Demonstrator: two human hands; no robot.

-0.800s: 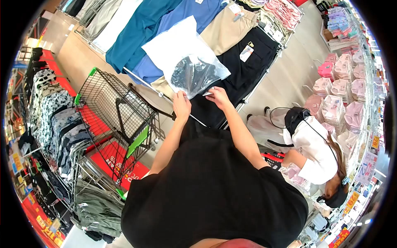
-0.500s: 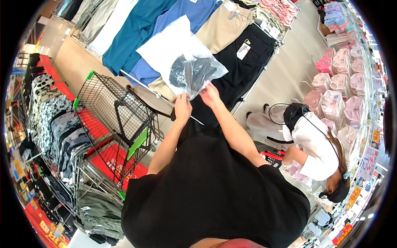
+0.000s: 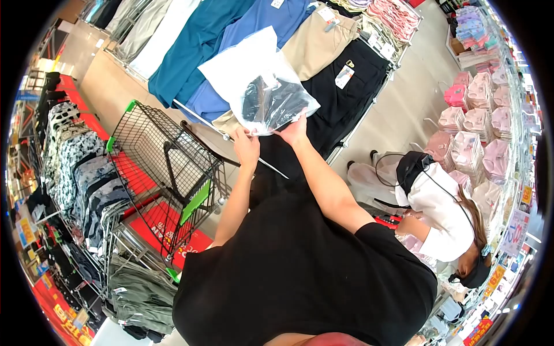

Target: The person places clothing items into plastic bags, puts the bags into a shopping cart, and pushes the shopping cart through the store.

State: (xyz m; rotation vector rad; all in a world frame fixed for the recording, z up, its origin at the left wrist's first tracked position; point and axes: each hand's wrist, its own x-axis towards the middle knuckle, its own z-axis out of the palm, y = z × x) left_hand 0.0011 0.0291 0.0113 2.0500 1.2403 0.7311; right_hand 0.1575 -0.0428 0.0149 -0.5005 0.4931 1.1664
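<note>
Well, the left hand [image 3: 247,147] pinched the near left corner of a white-and-clear plastic bag [image 3: 261,86] with black contents [image 3: 262,106], and the right hand [image 3: 295,132] gripped its near right edge; the bag overlapped black trousers [image 3: 332,101], beige trousers [image 3: 314,47] and blue trousers [image 3: 248,30], with folded pink garments [image 3: 394,18] farther off

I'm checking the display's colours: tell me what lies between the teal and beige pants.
The blue pants, partly hidden by the bag; the head view shows this.
</note>
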